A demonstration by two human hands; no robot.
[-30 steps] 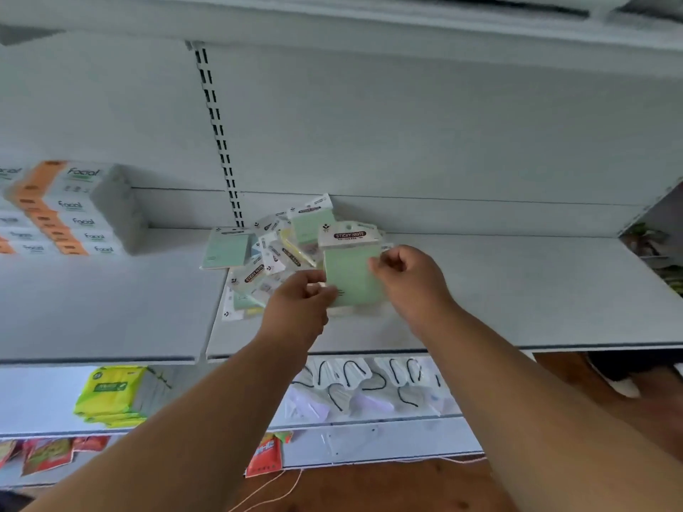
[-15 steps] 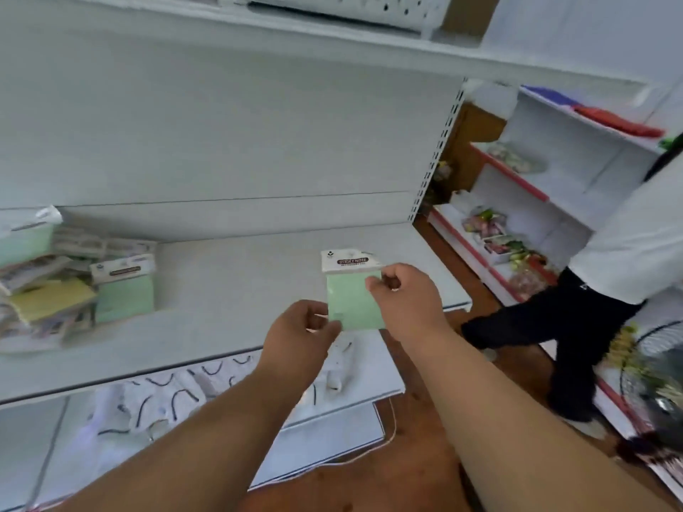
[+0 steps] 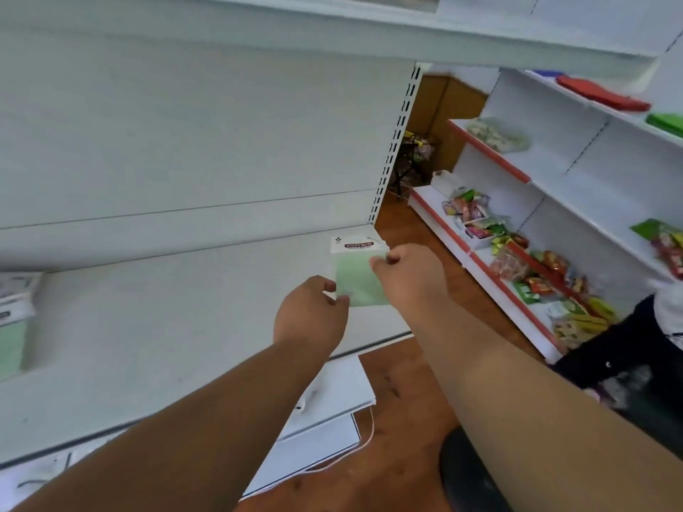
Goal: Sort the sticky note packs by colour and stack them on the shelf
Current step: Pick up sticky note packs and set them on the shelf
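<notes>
You hold one green sticky note pack (image 3: pixel 356 279) in both hands over the right end of the white shelf (image 3: pixel 177 327). Your right hand (image 3: pixel 410 279) pinches the pack's right edge, just below its white header card; the thumb and curled fingers close on that edge, and the back of the hand covers the pack's right side. Your left hand (image 3: pixel 310 315) pinches the lower left corner, fingertips closed on the green face. So the pack lies between the two grips, its white header card with the red label at the top and its green body below, its face turned toward you. Whether its lower edge touches the shelf surface cannot be told; the hands hide that part.

The pack sits close to the shelf's right end, near the slotted upright (image 3: pixel 395 142) where the white back panel stops. Far to the left, at the frame's edge, more sticky note packs (image 3: pixel 13 327) lie on the same shelf, one showing a green face; they are well apart from the pack you hold.

Past the shelf end, a second shelving unit with red trim (image 3: pixel 491 157) carries bright snack packets (image 3: pixel 517 260). At the right edge stands a person in dark trousers (image 3: pixel 628 356). The floor below is brown wood.
</notes>
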